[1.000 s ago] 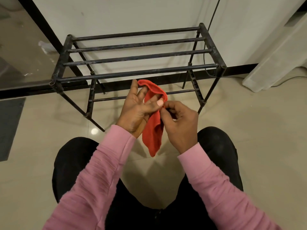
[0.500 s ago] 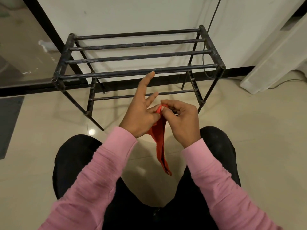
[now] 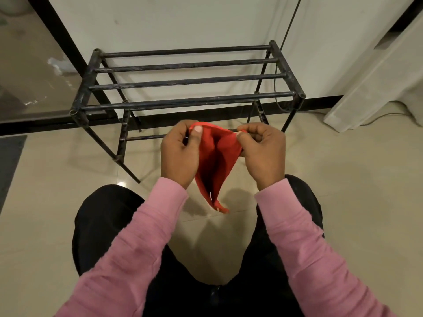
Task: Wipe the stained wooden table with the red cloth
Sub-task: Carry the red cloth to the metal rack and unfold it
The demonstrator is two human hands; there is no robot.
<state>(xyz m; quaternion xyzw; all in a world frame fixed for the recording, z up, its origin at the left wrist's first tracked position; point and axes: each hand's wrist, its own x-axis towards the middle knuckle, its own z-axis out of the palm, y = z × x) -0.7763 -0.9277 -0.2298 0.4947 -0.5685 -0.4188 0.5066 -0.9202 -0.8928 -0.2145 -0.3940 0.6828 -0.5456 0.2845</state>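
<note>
I am at the opening step: getting the red cloth (image 3: pixel 216 161) ready, with no wiping begun. My left grip (image 3: pixel 180 154) is closed on the cloth's upper left corner, the thumb pressed over the hem and the other fingers curled behind it. My right grip (image 3: pixel 263 152) pinches the upper right corner between thumb and curled fingers. The top edge runs between the two and sags a little. The rest of the cloth hangs loose in folds and narrows to a point low between my knees, above the floor (image 3: pixel 343 202) and touching nothing.

Straight ahead stands a black metal rack (image 3: pixel 183 82) of bare bars, set against the wall (image 3: pixel 183 24). I see no wooden tabletop and no stain from here, so the surface I am meant to wipe lies outside my view.

As I judge it, the cloth hangs too limp and creased to wipe well. The next move calls for drawing the corners apart to flatten it, or gathering it into a pad that one grip can press down. After that I must turn towards the tabletop, wherever it is. The dangling tip is the thing to watch, since it could drag on the floor or catch on the rack's bars as I move
</note>
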